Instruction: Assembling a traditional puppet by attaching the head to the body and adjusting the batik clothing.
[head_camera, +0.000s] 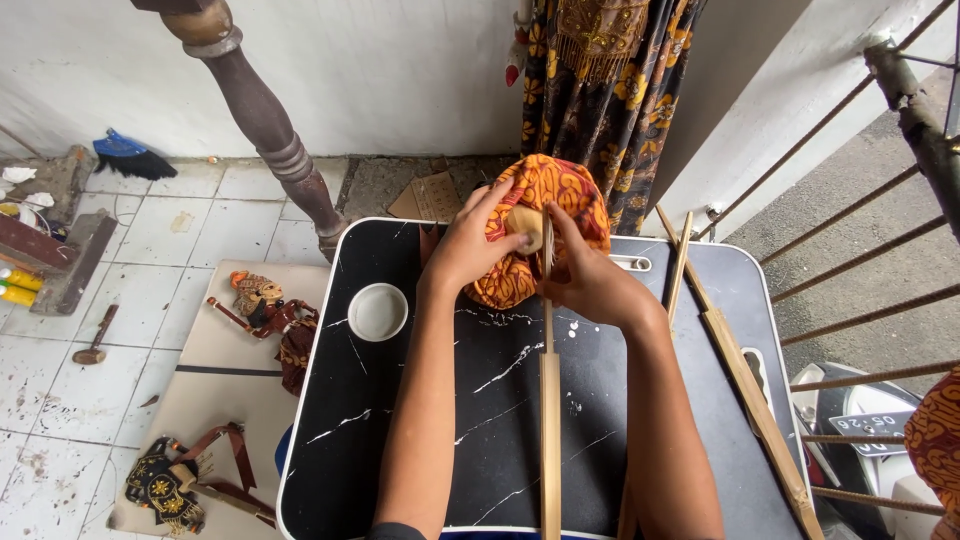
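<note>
Fingers (490, 215) of my left hand (465, 250) curl around the orange patterned cloth bundle (560, 185) at the far edge of the black marbled bench (400, 440), touching a pale wooden knob (525, 225) inside it. My right hand (590, 280) pinches the long bamboo stick (550, 420) running toward me. Left of them sits a white bowl (377, 311); wooden slats (745, 380) lie to the right.

Home puppet workshop: rod puppets (270, 315) on tiled floor (70, 400)

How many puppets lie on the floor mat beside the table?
2: one puppet at the mat's upper end, another puppet at its lower end. The table may hide more.
</note>
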